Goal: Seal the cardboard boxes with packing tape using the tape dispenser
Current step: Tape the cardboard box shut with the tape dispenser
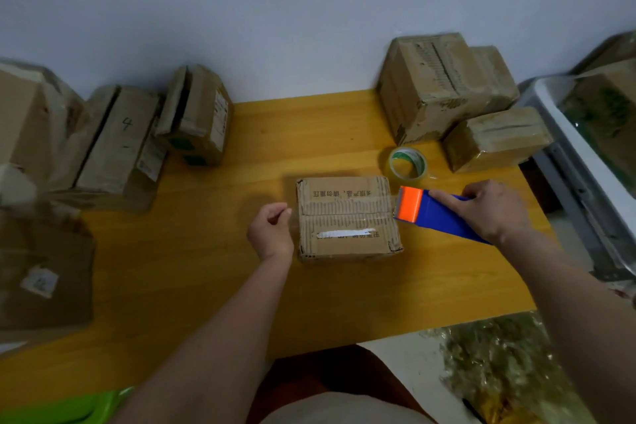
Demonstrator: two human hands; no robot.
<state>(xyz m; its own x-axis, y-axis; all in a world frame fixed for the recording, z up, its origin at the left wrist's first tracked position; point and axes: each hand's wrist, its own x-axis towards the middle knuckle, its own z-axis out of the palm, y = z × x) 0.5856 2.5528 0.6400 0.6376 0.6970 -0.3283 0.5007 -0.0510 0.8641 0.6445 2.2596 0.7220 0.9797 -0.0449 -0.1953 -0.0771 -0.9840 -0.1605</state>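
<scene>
Right grip (488,210) is clasping the blue tape dispenser (437,213), whose orange head is sitting at the right edge of the center box (347,217) on the yellow counter (206,268). Left grip (272,231) is pinching clear tape just left of that box, fingers curled. One spare tape roll (407,163) is lying beyond the box. Three taped boxes (447,86) are stacked beyond and right of it; how many boxes (117,141) are crowding the counter left of it cannot be counted.
</scene>
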